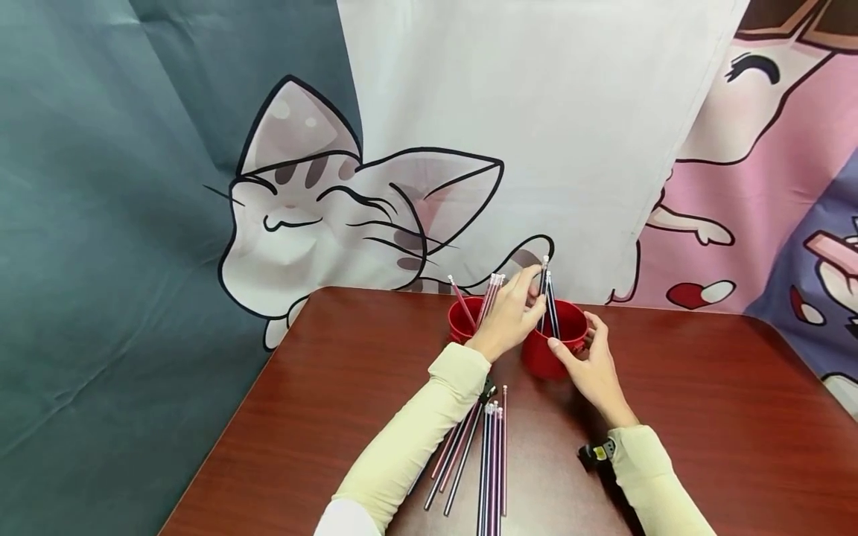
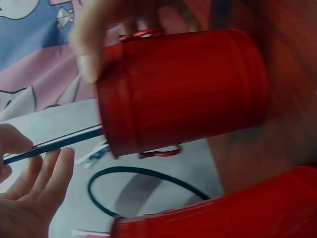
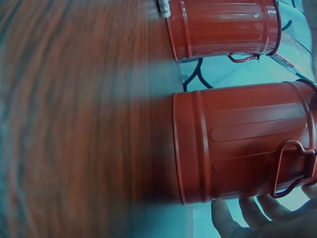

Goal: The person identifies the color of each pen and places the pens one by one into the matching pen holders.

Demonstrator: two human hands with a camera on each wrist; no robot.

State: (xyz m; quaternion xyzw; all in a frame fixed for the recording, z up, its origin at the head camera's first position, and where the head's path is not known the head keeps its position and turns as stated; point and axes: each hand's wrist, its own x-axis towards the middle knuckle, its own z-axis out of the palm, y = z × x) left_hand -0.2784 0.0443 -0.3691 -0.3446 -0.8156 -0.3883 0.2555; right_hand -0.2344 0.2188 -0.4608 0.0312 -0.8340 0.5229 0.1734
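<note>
My left hand [image 1: 512, 316] pinches a dark blue pencil [image 2: 74, 141] between thumb and fingers; its lower end is inside the right red bucket [image 1: 544, 361]. Another dark pencil [image 1: 553, 305] leans in that same bucket. On the bucket's right side, my right hand [image 1: 593, 365] grips it, thumb at the front rim and fingers by the far side. The left red bucket [image 1: 459, 320] holds several pink pencils [image 1: 492, 290] and is partly hidden behind my left hand. Both buckets stand upright and have small wire handles [image 3: 292, 168].
Several loose pencils [image 1: 492, 461], dark, purple and pink, lie on the brown table [image 1: 322, 417] below the left forearm. Behind the table's back edge hangs a cloth backdrop [image 1: 570, 134] with cartoon cats and figures. A small wrist camera [image 1: 593, 454] sits at the right cuff.
</note>
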